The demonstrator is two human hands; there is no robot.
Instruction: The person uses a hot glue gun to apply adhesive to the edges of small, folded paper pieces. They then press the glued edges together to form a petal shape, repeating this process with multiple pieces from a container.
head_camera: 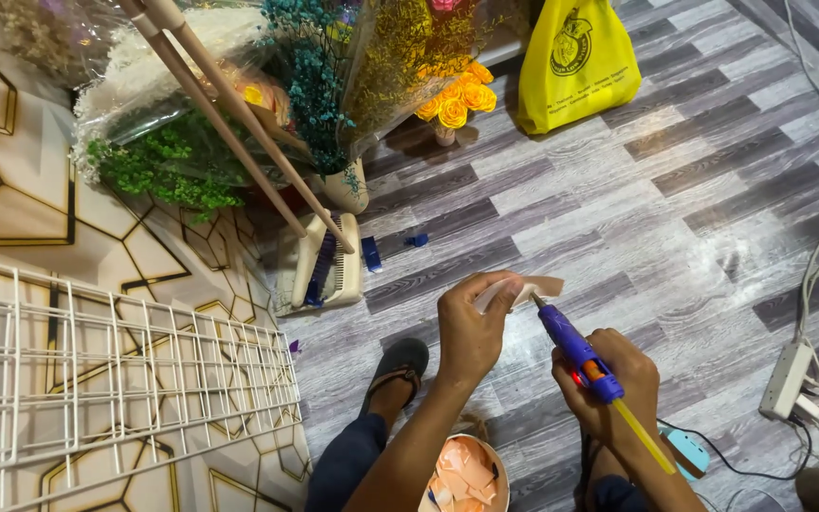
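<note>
1. A small, pale peach paper petal is pinched between the fingers of the left hand, held above the grey wood-look plank floor.
2. The right hand is clamped around a purple hot-glue gun with an orange trigger and a yellow glue stick poking out the back; its nozzle touches the petal's lower edge.
3. Below the hands, a round bowl holds more peach paper pieces.
4. A sandalled foot rests on the floor just left of the left forearm.
5. A white power strip with cables lies at the right.
6. A white wire grid panel lies at the left on a cream sheet with gold hexagon lines.
7. Further off stand wrapped dried-flower bouquets, orange paper roses and a yellow bag.
</note>
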